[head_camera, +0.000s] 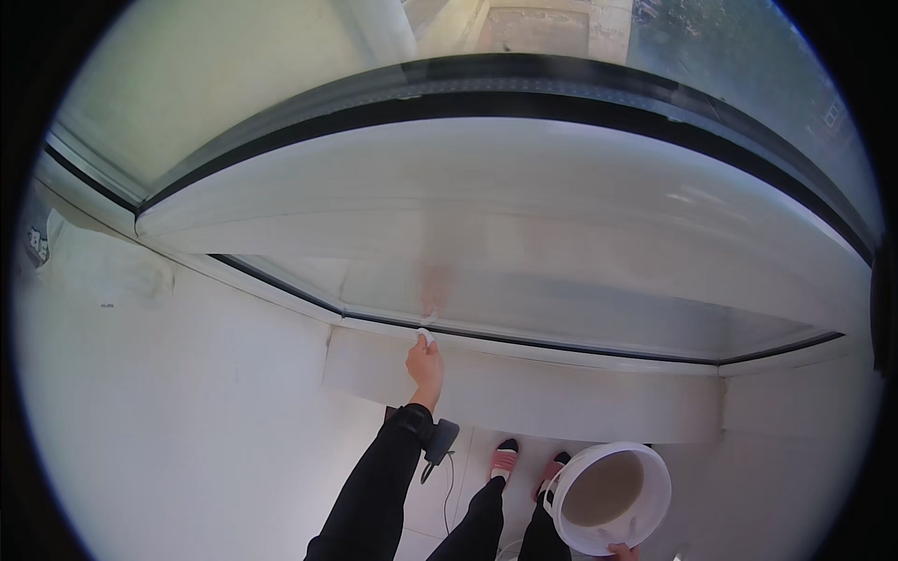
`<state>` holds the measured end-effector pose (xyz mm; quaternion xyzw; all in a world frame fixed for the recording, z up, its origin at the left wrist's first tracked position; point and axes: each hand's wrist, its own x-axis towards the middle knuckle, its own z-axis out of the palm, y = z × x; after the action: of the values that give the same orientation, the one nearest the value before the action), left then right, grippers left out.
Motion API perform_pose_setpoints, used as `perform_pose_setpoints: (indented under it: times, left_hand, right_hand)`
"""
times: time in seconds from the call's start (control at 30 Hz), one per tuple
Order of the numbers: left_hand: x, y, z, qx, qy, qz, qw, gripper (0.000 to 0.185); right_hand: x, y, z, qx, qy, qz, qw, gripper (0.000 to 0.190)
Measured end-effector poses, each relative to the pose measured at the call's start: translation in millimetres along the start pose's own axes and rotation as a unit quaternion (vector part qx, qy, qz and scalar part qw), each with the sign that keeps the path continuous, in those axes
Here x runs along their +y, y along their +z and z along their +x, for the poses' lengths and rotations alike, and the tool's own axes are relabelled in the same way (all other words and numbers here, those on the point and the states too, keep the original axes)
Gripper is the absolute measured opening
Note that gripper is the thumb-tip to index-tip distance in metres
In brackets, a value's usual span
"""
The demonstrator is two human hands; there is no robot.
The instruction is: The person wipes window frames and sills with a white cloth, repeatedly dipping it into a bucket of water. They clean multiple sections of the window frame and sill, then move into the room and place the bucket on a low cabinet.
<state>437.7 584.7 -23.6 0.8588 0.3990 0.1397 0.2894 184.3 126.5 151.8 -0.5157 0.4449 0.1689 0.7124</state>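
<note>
My left hand [425,366] pinches a small white cloth [425,335] against the lower white window frame [533,354], just below its black rubber seal. The hand and cloth are reflected in the glass pane [561,301] above. At the lower right, my right hand [623,552] grips the near rim of a white plastic bucket [656,491]; only its fingers show. Murky brownish water [605,489] lies in the bucket. A dark device is strapped to my left wrist, with a cable hanging down.
My feet in pink-striped slippers [504,457] stand on the tiled floor [449,484], left of the bucket. White walls [175,393] rise on both sides. A wide white frame bar [491,182] crosses above the lower pane, with a larger window beyond. Something white hangs at the far left.
</note>
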Motion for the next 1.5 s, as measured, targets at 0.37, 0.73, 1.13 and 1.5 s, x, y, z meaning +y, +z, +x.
perform_pose_setpoints:
  times: [0.37,0.73,1.13,1.5]
  left_hand:
    - [197.0,100.6,-209.4,-0.351,0.342,-0.074,0.869,0.034]
    - [86.7,-3.1,-25.6,-0.172,0.830,0.229,0.479,0.043]
    - [61.2,-72.3,38.9,-0.099,0.802,0.431,0.402,0.045]
    - [140.6,27.8,-41.1,-0.127,0.870,0.292,0.377,0.049]
  right_hand:
    - [90.6,0.9,-45.1,0.113,0.005,0.161,0.980,0.063]
    - [100.8,-3.2,-67.5,0.197,0.009,0.235,0.952,0.065]
    - [97.2,-4.1,-54.0,0.217,0.026,0.247,0.944,0.063]
    - [103.7,-1.0,-52.2,0.249,0.060,0.254,0.932,0.055]
